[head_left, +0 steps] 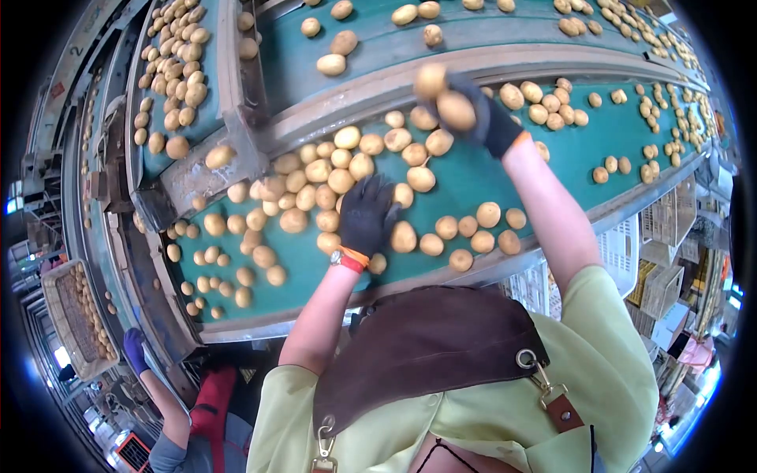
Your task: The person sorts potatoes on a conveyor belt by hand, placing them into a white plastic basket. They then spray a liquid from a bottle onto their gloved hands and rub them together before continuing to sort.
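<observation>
Currently, two rounded, tan-yellow potatoes (455, 111), blurred, are held in the gloved right hand (484, 117) over the far edge of the green belt (465, 185). The left hand (367, 213) rests among others nearer; whether it grips any, I cannot tell. One pale crate (61, 319), left, contains many potatoes.
</observation>
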Demonstrator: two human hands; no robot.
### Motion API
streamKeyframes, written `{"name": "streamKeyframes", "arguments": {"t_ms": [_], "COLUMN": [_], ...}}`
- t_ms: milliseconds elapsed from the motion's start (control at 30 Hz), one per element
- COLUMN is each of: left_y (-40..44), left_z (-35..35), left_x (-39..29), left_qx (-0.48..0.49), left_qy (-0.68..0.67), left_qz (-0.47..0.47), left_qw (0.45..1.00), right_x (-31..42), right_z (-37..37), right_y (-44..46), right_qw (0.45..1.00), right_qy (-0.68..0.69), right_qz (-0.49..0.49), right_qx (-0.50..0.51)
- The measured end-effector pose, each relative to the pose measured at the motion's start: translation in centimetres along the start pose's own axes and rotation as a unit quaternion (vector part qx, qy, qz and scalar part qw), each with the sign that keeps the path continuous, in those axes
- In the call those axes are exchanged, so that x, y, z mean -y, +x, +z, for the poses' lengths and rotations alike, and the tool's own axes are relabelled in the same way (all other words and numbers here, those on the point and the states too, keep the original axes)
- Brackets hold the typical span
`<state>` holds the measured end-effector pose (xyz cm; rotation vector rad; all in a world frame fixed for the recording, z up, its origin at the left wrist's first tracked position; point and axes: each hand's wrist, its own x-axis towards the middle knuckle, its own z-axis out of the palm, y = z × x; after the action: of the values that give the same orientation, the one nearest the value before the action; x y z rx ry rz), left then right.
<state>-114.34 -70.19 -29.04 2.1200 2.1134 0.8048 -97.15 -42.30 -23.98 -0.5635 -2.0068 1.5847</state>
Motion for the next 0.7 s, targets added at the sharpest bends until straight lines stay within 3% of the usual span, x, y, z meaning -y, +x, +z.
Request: {"name": "streamKeyframes", "arguments": {"t_ms": [33, 67, 100, 133, 167, 200, 233, 267, 300, 333, 367, 433, 467, 500, 533, 600, 633, 667, 700], "left_y": [0.1, 0.3, 0.2, 0.3, 0.2, -0.3, -0.5, -0.3, 0.6, 1.3, 2.1, 4.1, 5.1, 7.0, 8.8, 9.5, 9.0, 7.5, 5.1], "left_z": [-0.9, -1.7, -2.2, -2.4, -2.6, -2.1, -2.3, -2.4, -3.3, -3.5, -3.5, -4.0, -4.6, -6.7, -8.4, -8.4, -8.3, -6.9, -4.8], "left_x": [0.4, 0.9, 1.3, 1.6, 1.8, 2.5, 2.8, 2.7, 2.8, 3.5, 4.5, 7.1, 8.5, 9.2, 9.5, 12.4, 13.2, 14.2, 15.4], "left_qx": [0.004, 0.005, 0.0, 0.06, 0.12, 0.094, 0.092, 0.091, 0.169, 0.17, 0.186, 0.198, 0.197, 0.136, 0.075, -0.101, -0.126, -0.125, -0.059], "left_qy": [-0.015, -0.028, -0.025, -0.007, 0.009, -0.013, -0.037, -0.06, -0.09, -0.092, -0.241, -0.513, -0.628, -0.674, -0.715, -0.703, -0.603, -0.606, -0.486], "left_qz": [-0.007, -0.014, -0.015, -0.017, -0.02, -0.016, -0.023, -0.031, -0.085, -0.088, -0.153, -0.268, -0.313, -0.343, -0.367, -0.34, -0.318, -0.316, -0.269], "left_qw": [1.0, 1.0, 1.0, 0.998, 0.993, 0.995, 0.995, 0.994, 0.978, 0.977, 0.94, 0.791, 0.685, 0.64, 0.59, 0.617, 0.721, 0.72, 0.83], "right_x": [-1.0, 5.0, 4.0, 1.7, -1.8, -1.0, 2.1, -0.1, -3.9, -3.9, -3.9, -3.7, -3.4, -2.8, -1.0, 3.3, -1.4, -6.2, -5.4], "right_z": [-1.6, 0.9, 1.9, 2.9, 3.1, 4.4, 7.2, 8.6, 10.0, 11.7, 12.2, 12.3, 11.8, 11.4, 10.6, 8.7, 7.3, 6.2, 6.6], "right_y": [4.2, 4.2, 5.5, 6.8, 6.7, 6.4, 4.6, 2.7, -0.2, -1.9, -2.6, -2.7, -2.0, -1.2, -0.4, 1.8, 3.2, 4.1, 4.1], "right_qw": [0.999, 0.881, 0.992, 0.903, 0.988, 0.921, 0.884, 0.869, 0.838, 0.842, 0.847, 0.851, 0.881, 0.895, 0.895, 0.879, 0.952, 0.988, 0.988], "right_qy": [-0.009, -0.447, -0.055, 0.348, -0.062, -0.388, -0.459, -0.48, -0.539, -0.536, -0.526, -0.514, -0.471, -0.417, -0.415, -0.315, -0.229, -0.133, -0.134], "right_qz": [-0.014, -0.153, 0.015, 0.182, 0.066, 0.015, 0.08, 0.102, -0.087, -0.054, -0.063, -0.074, 0.04, 0.156, 0.158, 0.264, 0.126, -0.02, -0.019], "right_qx": [0.036, -0.031, -0.117, -0.176, -0.128, -0.029, 0.038, 0.067, 0.01, -0.027, -0.052, -0.074, -0.017, 0.037, 0.032, 0.242, 0.159, 0.073, 0.073]}}
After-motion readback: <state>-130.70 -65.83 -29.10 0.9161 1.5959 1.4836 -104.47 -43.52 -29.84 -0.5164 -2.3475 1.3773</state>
